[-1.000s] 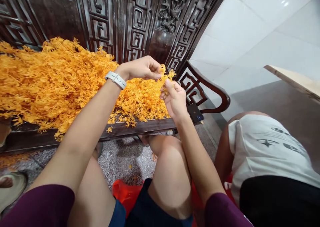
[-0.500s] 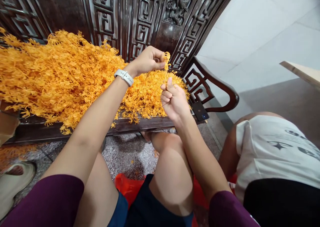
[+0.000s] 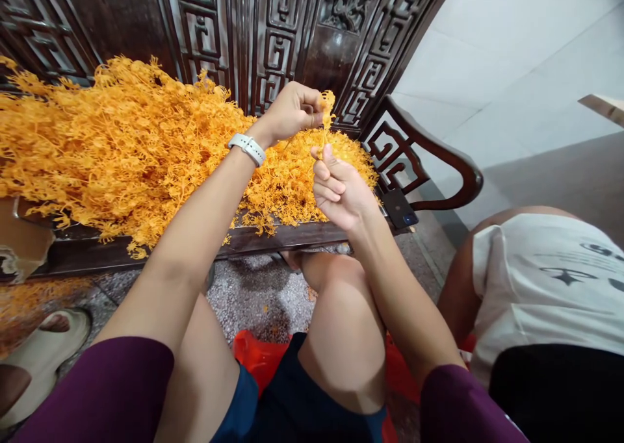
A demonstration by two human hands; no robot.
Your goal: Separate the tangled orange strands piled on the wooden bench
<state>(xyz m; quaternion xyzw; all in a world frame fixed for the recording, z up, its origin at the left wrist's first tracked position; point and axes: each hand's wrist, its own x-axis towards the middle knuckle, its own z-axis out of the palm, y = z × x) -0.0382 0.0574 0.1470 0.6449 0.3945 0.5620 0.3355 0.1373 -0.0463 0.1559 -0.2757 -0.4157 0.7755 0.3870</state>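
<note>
Between my hands stands a small orange plastic flower sprig (image 3: 327,110), its frilly top up and its thin stem down. My left hand (image 3: 296,110), with a pale watch strap on the wrist, pinches the sprig near its top. Just below, my right hand (image 3: 341,186) is closed, with thumb and forefinger pinched at the lower end of the stem. Behind and left of both hands spreads a big heap of the same orange sprigs (image 3: 141,151), lying on a dark wooden bench (image 3: 273,238).
A carved bench back (image 3: 234,47) rises behind the heap, and a curved armrest (image 3: 458,164) stands at right. A black phone (image 3: 400,208) lies by it. Torn cardboard (image 3: 24,238) is at left. Someone in white shorts (image 3: 536,287) sits close at right; another person's sandal (image 3: 49,365) shows lower left.
The view has shifted slightly, so the bench and phone sit a little further right. Both hands keep their pinch on the sprig, almost unmoved.
</note>
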